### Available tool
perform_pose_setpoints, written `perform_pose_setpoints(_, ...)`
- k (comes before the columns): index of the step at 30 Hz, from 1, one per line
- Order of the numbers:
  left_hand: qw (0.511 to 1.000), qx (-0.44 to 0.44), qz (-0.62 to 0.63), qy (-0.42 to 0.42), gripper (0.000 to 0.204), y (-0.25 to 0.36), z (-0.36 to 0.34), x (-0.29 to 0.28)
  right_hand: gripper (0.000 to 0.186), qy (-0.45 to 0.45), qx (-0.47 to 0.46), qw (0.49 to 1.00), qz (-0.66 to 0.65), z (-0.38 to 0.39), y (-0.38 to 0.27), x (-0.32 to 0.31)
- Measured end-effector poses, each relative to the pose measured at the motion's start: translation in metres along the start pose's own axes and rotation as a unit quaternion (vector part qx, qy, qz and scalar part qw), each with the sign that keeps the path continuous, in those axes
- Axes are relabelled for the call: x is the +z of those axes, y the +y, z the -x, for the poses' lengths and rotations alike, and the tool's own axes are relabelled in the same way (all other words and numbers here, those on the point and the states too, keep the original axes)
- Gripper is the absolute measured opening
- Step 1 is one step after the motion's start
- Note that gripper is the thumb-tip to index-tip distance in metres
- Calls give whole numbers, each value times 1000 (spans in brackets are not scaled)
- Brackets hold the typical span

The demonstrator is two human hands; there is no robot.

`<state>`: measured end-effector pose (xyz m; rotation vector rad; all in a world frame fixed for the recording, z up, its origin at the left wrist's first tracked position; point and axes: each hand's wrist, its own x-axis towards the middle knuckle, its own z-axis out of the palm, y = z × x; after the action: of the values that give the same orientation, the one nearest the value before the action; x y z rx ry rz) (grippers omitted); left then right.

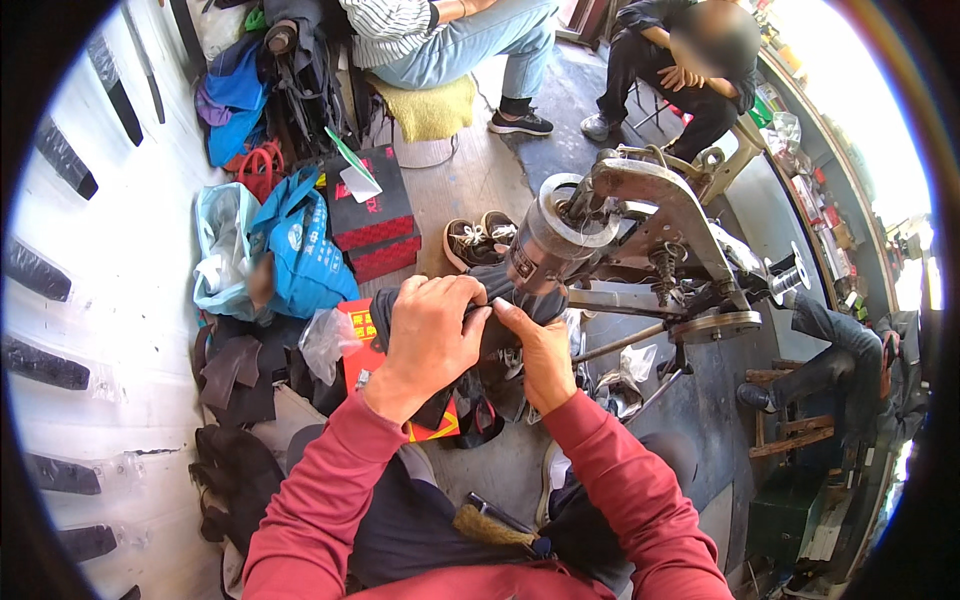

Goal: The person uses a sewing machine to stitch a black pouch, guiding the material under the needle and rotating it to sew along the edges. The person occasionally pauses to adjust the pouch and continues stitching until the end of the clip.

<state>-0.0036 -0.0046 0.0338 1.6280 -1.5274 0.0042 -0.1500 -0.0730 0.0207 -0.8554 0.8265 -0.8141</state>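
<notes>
Both hands are raised in front of me, fingertips close together over a dark grey cloth piece point(473, 283). My left hand point(428, 335) is closed, its thumb and fingers pinching the cloth's edge. From the other side, my right hand point(540, 352) grips the same edge between thumb and bent fingers. The cloth bunches beyond my knuckles and hangs below them; what kind of item it is cannot be made out. Just past my right fingers stands a worn metal sewing machine point(548, 235) with a round head, a frame arm and a spool. Its needle area is hidden.
Black-and-red shoeboxes point(372, 215), blue bags point(300, 245) and a pair of sneakers point(480, 240) lie beyond my hands. A red-and-yellow box point(358, 325) is left of them. Seated people point(455, 55) are at the back; another person's leg point(835, 365) is at the right.
</notes>
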Motion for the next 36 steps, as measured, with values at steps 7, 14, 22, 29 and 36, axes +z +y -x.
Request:
perform_pose_setpoints(7, 1000, -13, -2, 3, 14, -1, -2, 3, 27, -7, 8, 1000, -4, 0, 1, -3)
perform_pose_setpoints(14, 998, -51, 41, 18, 11, -3, -5, 6, 25, -34, 8, 999, 32, 1, 1, -9)
perform_pose_setpoints(22, 994, -93, 59, -11, 11, -4, -6, 11, 26, -16, 12, 1000, 19, 2, -2, -6)
perform_pose_setpoints(29, 984, -158, 67, -38, 14, -9, -2, 11, 29, -14, 27, 1000, 3, 1, -1, -5)
perform_pose_setpoints(36, 992, -115, 6, -53, 18, -18, -2, 9, 29, 3, 20, 1000, 6, -1, 3, -5)
